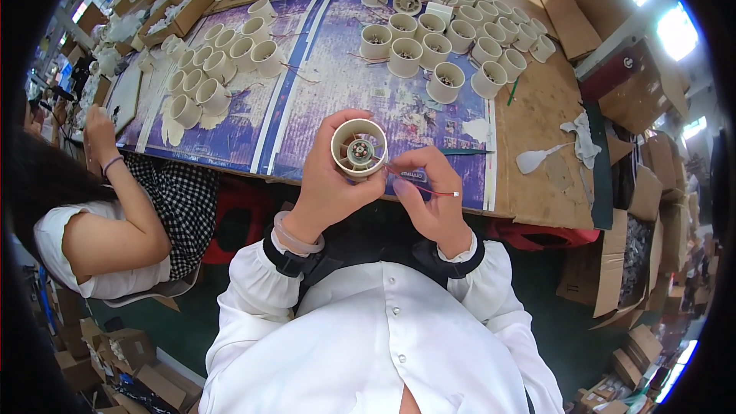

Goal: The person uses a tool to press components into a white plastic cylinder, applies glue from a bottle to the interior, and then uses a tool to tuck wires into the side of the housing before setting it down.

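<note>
The worktop (537,199) spreads out past the left grip (326,192). Bright windows (678,38) shine far to the right of the right grip (435,195). Lower than both are a red seat (507,234) and dark green floor (563,330).

The cup (362,127) is cream, the wire (437,193) red with a white plug (456,194). The table cover (337,69) is mottled purple; the co-worker's skirt (184,193), checked black and white; the stool (239,211), red.

cream cup (358,129), mouth upward
</note>
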`<state>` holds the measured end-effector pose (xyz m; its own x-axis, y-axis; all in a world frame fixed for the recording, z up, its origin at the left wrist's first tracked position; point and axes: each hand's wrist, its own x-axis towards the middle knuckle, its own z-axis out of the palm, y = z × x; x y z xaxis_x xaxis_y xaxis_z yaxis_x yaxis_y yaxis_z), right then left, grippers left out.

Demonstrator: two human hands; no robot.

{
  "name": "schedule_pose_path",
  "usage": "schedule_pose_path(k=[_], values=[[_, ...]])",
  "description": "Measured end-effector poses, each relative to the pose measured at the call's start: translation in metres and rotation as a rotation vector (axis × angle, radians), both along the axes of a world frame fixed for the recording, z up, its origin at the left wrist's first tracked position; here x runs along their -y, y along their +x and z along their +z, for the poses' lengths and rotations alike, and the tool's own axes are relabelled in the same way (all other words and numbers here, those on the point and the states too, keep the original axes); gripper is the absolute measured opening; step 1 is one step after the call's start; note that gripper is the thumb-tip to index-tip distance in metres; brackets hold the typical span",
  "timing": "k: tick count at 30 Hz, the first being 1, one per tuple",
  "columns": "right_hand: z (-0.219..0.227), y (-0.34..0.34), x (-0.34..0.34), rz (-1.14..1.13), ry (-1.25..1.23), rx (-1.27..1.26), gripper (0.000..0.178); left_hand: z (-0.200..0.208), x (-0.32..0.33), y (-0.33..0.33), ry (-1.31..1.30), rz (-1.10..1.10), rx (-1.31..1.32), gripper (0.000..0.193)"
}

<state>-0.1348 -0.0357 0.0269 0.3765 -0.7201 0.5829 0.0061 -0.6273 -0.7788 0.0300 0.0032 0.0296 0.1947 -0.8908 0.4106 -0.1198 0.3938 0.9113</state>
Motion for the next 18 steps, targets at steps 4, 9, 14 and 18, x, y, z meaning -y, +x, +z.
schedule_pose_path(k=[4, 9, 14, 18], values=[[-0.0088, 0.0043, -0.0021, -0.067, 0.080, 0.064, 0.011, 0.0016, -0.0007, 0.0003, 0.006, -0.007, 0.027, 0.058], [-0.0085, 0.0035, -0.0039, -0.061, 0.074, 0.021, 0.005, 0.0045, -0.0004, 0.0022, 0.037, -0.048, 0.018, 0.058], [-0.0059, 0.0012, -0.0048, -0.085, -0.017, -0.051, 0.002, 0.0057, -0.0007, 0.0043, 0.079, -0.129, -0.115, 0.058], [-0.0025, 0.0011, -0.0071, -0.084, -0.048, -0.072, 0.004, 0.0076, -0.0018, 0.0039, 0.148, -0.167, -0.264, 0.056]])
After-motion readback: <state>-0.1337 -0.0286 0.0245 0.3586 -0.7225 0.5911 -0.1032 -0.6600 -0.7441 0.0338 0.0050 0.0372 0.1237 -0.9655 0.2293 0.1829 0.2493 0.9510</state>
